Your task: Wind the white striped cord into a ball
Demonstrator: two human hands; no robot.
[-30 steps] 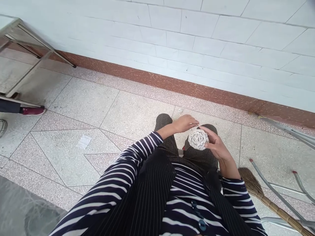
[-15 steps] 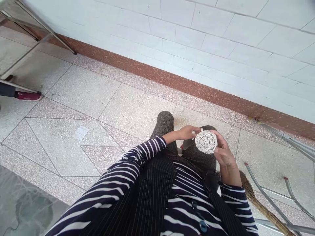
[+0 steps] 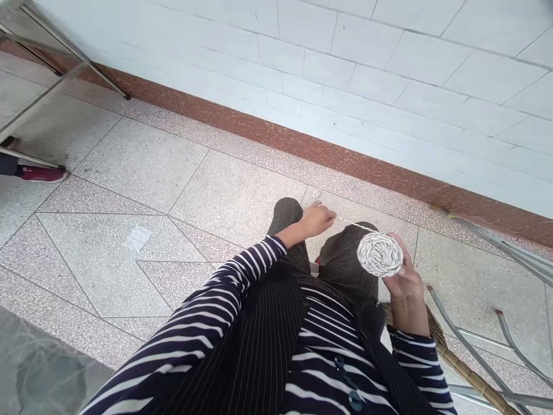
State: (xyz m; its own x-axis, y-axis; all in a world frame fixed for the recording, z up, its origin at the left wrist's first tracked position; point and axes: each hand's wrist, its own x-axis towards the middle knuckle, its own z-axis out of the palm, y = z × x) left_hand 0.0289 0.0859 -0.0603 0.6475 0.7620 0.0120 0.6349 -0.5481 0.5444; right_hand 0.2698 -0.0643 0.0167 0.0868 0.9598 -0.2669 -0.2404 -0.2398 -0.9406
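A round white coil of twisted cord (image 3: 380, 254) sits in my right hand (image 3: 405, 274), whose fingers and thumb grip its right edge above my right thigh. From the coil a strand of the cord (image 3: 356, 224) runs taut up and to the left. Its other end is pinched in my left hand (image 3: 317, 220), which is closed over my left knee. Whether more cord hangs behind the left fingers is hidden.
A straw broom (image 3: 470, 372) and metal chair legs (image 3: 458, 328) lie at my right. White paper (image 3: 137, 238) rests on the floor at left. A small pale clump (image 3: 316, 193) is near the wall base. Another person's shoe (image 3: 43, 174) shows by a metal frame (image 3: 93, 66).
My left hand has moved left and away from the coil, drawing the strand out straight. My right hand has shifted slightly right with the coil.
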